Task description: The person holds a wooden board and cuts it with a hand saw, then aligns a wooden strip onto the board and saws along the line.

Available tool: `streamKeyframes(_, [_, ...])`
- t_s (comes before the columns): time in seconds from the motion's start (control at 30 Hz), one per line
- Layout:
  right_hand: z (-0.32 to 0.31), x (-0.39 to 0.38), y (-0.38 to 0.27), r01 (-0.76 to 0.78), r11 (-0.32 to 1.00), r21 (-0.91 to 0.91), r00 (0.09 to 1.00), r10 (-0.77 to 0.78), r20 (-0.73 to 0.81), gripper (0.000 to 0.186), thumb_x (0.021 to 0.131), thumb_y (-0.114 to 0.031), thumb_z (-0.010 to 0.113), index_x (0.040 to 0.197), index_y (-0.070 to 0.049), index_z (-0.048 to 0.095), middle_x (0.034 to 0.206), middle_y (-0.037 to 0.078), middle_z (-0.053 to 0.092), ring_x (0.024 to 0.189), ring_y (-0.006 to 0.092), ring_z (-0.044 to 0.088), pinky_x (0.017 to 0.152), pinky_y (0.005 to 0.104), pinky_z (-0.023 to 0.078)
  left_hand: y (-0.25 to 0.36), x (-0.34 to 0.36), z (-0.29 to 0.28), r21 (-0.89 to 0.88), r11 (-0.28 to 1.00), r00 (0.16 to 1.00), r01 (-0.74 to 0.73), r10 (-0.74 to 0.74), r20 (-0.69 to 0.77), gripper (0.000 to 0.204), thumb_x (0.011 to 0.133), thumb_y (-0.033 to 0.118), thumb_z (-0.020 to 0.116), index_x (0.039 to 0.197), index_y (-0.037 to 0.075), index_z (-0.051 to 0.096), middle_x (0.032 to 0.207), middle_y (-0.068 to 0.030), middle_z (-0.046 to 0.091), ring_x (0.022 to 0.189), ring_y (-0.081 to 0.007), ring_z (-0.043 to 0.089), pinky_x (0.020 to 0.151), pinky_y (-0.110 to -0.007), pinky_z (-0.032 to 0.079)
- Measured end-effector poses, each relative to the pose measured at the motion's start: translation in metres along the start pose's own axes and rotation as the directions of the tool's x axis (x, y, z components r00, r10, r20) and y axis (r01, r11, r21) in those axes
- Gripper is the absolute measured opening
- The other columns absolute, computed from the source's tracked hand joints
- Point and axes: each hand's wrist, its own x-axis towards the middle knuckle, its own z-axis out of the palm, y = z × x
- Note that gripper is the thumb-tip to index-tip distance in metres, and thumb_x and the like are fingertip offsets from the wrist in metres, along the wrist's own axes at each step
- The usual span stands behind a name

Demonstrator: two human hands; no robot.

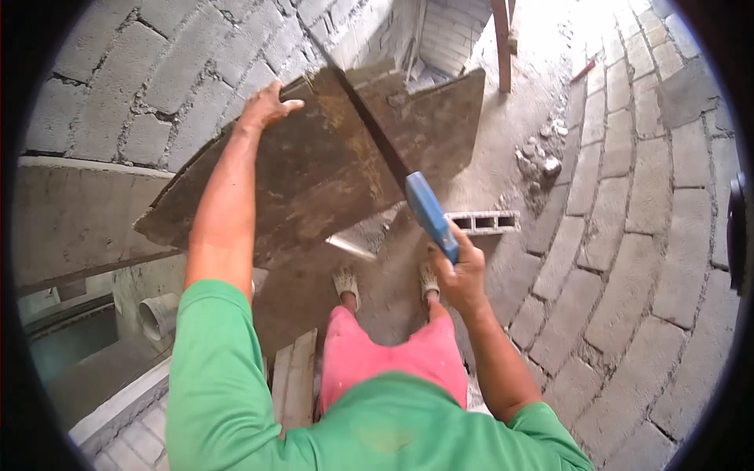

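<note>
A hand saw [375,135] with a blue handle [428,212] is gripped in my right hand [462,271], fingers wrapped round the handle's near end. Its long dark blade slants up and to the left, across the upper edge of a worn brown wooden board [306,173]. The board stands tilted in front of me, its far edge near the block wall. On its upper left edge rests my left hand [269,107], thumb stretched out and apart from the fingers. Whether the teeth touch the board I cannot tell.
Grey block walls rise at the left [188,55] and right [620,259]. A hollow concrete block [485,222] lies on the floor beyond my right hand, with rubble [542,157] along the right wall. Wooden planks [294,377] and a pipe end [159,314] are at the lower left.
</note>
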Motion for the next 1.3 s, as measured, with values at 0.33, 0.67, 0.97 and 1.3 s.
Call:
streamKeyframes(0.33, [0.119, 0.062, 0.096, 0.176, 0.984, 0.043, 0.984, -0.175, -0.024, 0.051, 0.091, -0.004, 0.069, 0.141, -0.005, 0.058, 0.075, 0.013, 0.062, 0.062, 0.0184, 0.062, 0.063, 0.0326, 0.052, -0.031, 0.032, 0.018, -0.046, 0.999, 0.954, -0.013, -0.001, -0.301, 0.073, 0.088, 0.069, 0.065, 0.123, 0.005, 0.069, 0.121, -0.0235, 0.072, 0.117, -0.0417, 0.066, 0.101, -0.051, 0.049])
streamKeyframes(0.67, [0.138, 0.070, 0.114, 0.282, 0.949, -0.141, 0.958, -0.285, -0.002, 0.049, 0.092, -0.003, 0.068, 0.140, 0.000, 0.058, 0.117, 0.023, 0.073, 0.092, 0.0298, 0.076, 0.082, 0.0335, 0.057, -0.038, 0.042, 0.038, -0.009, 0.997, 0.888, -0.078, 0.065, -0.454, 0.060, 0.090, 0.065, 0.064, 0.112, 0.010, 0.071, 0.114, -0.0193, 0.075, 0.109, -0.0396, 0.069, 0.095, -0.050, 0.051])
streamKeyframes(0.97, [0.129, 0.038, 0.134, 0.292, 0.942, -0.166, 0.956, -0.283, 0.077, 0.052, 0.090, -0.001, 0.064, 0.142, -0.002, 0.057, 0.125, 0.023, 0.071, 0.110, 0.0305, 0.074, 0.092, 0.0367, 0.057, -0.087, 0.084, 0.036, 0.004, 0.999, 0.895, 0.032, -0.027, -0.446, 0.069, 0.089, 0.071, 0.062, 0.129, 0.015, 0.069, 0.124, -0.0169, 0.073, 0.118, -0.0337, 0.068, 0.101, -0.048, 0.052])
streamKeyframes(1.3, [0.182, 0.146, 0.095, 0.177, 0.982, -0.063, 0.983, -0.174, 0.056, 0.052, 0.093, -0.008, 0.066, 0.143, -0.007, 0.057, 0.115, 0.029, 0.070, 0.107, 0.0438, 0.069, 0.087, 0.0446, 0.056, -0.060, 0.055, 0.046, -0.062, 0.994, 0.869, -0.092, 0.049, -0.492, 0.061, 0.090, 0.066, 0.065, 0.116, 0.012, 0.072, 0.114, -0.0175, 0.075, 0.112, -0.0371, 0.070, 0.099, -0.050, 0.050])
